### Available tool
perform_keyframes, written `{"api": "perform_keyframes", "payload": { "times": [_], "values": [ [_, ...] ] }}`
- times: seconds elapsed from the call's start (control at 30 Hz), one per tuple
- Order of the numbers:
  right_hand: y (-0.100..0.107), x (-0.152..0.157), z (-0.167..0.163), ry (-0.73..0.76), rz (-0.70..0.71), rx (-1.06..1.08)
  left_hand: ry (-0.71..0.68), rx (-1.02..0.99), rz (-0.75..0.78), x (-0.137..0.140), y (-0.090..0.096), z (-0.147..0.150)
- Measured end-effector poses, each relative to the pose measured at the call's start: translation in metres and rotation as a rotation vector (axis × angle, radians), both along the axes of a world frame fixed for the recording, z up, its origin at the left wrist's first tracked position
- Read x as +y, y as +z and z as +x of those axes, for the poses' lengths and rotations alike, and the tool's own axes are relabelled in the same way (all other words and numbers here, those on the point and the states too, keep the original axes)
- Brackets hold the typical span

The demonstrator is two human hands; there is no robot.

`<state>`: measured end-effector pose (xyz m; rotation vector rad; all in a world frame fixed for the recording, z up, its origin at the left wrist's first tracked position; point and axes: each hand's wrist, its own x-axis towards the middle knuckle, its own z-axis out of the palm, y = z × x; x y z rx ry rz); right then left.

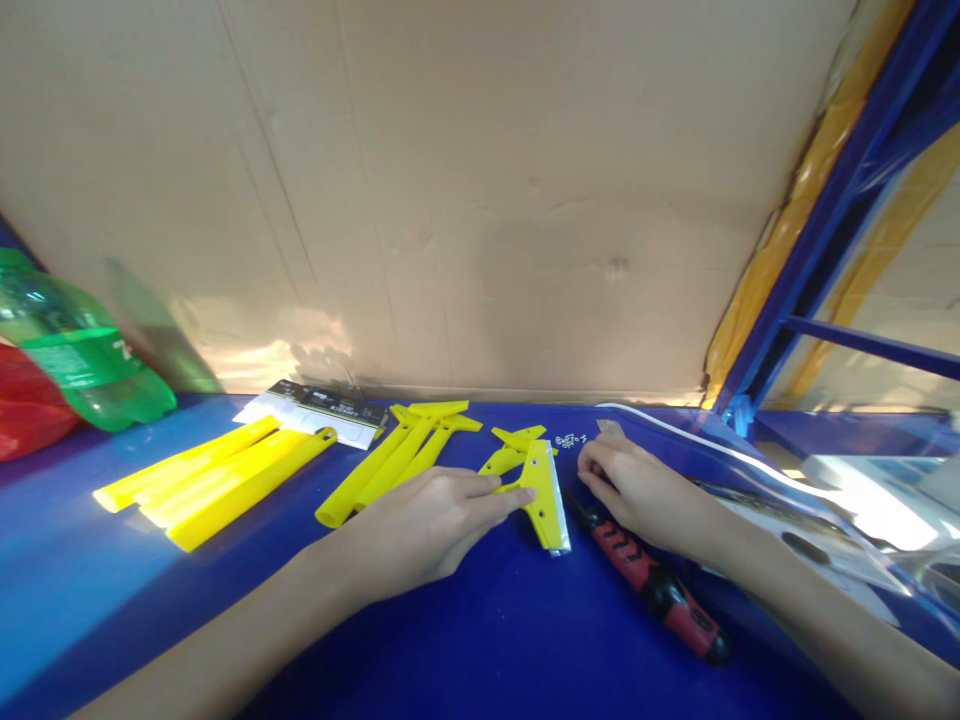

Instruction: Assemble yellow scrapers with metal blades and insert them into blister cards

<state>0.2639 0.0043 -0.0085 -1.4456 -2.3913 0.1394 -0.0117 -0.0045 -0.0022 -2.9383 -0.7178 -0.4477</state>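
My left hand point(442, 520) is closed on a yellow scraper point(538, 500), its metal blade point(559, 505) facing right. Behind it lie more yellow scraper heads point(517, 440). My right hand point(622, 480) has its fingers pinched together beside a small pile of screws point(571, 441); whatever is in them is hidden. A red and black electric screwdriver point(637, 565) lies on the blue table just below that hand. Left of the scraper, several yellow handles with heads point(401, 455) lie side by side.
Several plain yellow handles point(217, 485) and black-and-white printed cards point(315, 408) lie at the left. A green bottle point(82, 350) and a red bag point(30, 405) are further left. A white cable point(712, 445) crosses the back right. Cardboard point(450, 200) walls the back, with a blue frame point(817, 240) at right.
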Motion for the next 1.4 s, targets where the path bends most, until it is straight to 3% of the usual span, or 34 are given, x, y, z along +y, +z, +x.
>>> {"api": "perform_keyframes", "payload": {
  "times": [0.2, 0.47, 0.67, 0.93, 1.13, 1.23, 1.3, 1.4],
  "values": [
    [0.013, -0.024, -0.009, 0.163, 0.15, 0.15, 0.014, -0.023, -0.029, 0.0, 0.002, 0.002],
    [0.012, -0.037, -0.029, 0.359, 0.379, -0.022, 0.012, -0.101, -0.141, -0.003, 0.008, 0.006],
    [0.014, -0.036, -0.021, 0.422, 0.412, -0.009, 0.033, -0.08, -0.214, -0.004, 0.01, 0.005],
    [0.02, -0.045, -0.02, 0.463, 0.485, -0.185, 0.026, -0.093, -0.299, -0.004, 0.015, 0.008],
    [0.019, -0.042, -0.013, 0.45, 0.392, 0.034, 0.013, -0.097, -0.271, -0.002, 0.012, 0.007],
    [0.018, -0.036, -0.009, 0.301, 0.353, 0.244, 0.003, -0.108, -0.198, -0.001, 0.01, 0.007],
    [0.016, -0.032, -0.009, 0.087, 0.235, 0.421, -0.011, -0.116, -0.151, -0.003, 0.009, 0.008],
    [0.013, -0.026, -0.011, -0.123, -0.122, 0.696, -0.033, -0.14, -0.091, -0.006, 0.009, 0.009]
  ]
}}
